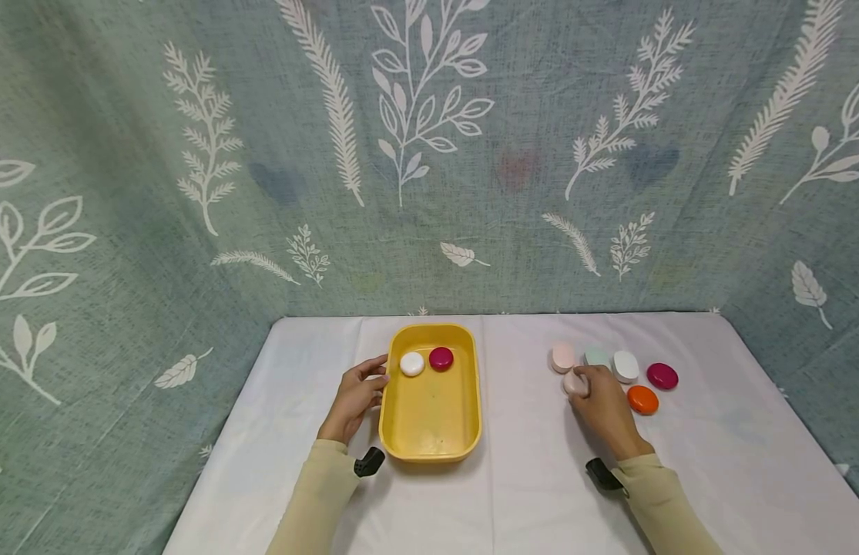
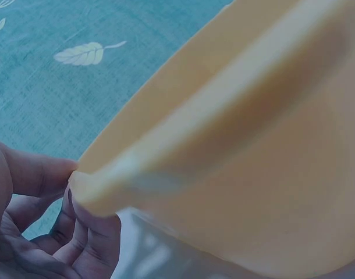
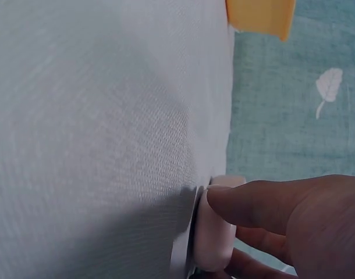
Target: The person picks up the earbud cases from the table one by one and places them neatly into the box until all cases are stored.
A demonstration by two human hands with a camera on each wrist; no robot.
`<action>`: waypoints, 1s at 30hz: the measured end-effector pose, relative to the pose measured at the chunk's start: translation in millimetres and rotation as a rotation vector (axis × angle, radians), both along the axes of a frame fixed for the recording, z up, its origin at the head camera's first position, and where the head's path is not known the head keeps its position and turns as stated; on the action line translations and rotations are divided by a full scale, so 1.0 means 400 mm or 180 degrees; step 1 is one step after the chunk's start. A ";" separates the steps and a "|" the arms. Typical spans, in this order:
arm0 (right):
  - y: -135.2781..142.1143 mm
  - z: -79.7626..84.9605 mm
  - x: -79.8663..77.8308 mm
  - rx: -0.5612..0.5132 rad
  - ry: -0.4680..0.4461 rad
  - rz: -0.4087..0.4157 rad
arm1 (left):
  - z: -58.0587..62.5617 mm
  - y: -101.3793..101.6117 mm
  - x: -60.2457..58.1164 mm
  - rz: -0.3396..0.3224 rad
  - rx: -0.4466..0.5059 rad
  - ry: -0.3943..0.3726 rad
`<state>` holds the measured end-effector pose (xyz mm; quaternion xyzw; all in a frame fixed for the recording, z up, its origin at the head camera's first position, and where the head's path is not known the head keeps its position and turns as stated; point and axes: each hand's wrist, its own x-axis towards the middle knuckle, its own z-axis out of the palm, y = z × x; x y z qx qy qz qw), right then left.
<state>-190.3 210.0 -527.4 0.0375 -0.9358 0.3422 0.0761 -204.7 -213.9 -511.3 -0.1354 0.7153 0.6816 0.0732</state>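
Observation:
My left hand (image 1: pixel 353 401) is at the left side of a yellow tray (image 1: pixel 432 424). In the left wrist view its thumb and fingers (image 2: pixel 99 247) pinch the tray's rim (image 2: pixel 102 189). Inside the tray, near its far end, lie a white round, disc-like piece (image 1: pixel 411 364) and a crimson one (image 1: pixel 441 358). On the right, my right hand (image 1: pixel 605 412) grips a pale pink round piece (image 1: pixel 575 383) by its edges, low over the table. The right wrist view shows the thumb on this smooth, thick piece (image 3: pixel 213 241); the fingers partly hide behind it.
Around the right hand lie another pale pink piece (image 1: pixel 562 358), a mint one (image 1: pixel 595 355), a white one (image 1: pixel 625 366), a crimson one (image 1: pixel 662 376) and an orange one (image 1: pixel 642 400). A white cloth (image 1: pixel 519 478) covers the table. Green leaf-patterned fabric (image 1: pixel 429 262) hangs behind.

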 end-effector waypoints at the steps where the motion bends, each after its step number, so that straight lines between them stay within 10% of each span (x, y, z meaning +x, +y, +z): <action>1: 0.000 -0.001 -0.001 0.0017 0.0001 -0.0001 | -0.001 -0.001 -0.001 -0.0008 0.0002 0.0009; 30: -0.022 0.025 -0.004 -0.0065 0.0161 0.0048 | 0.012 0.007 0.003 -0.0030 -0.0017 -0.0009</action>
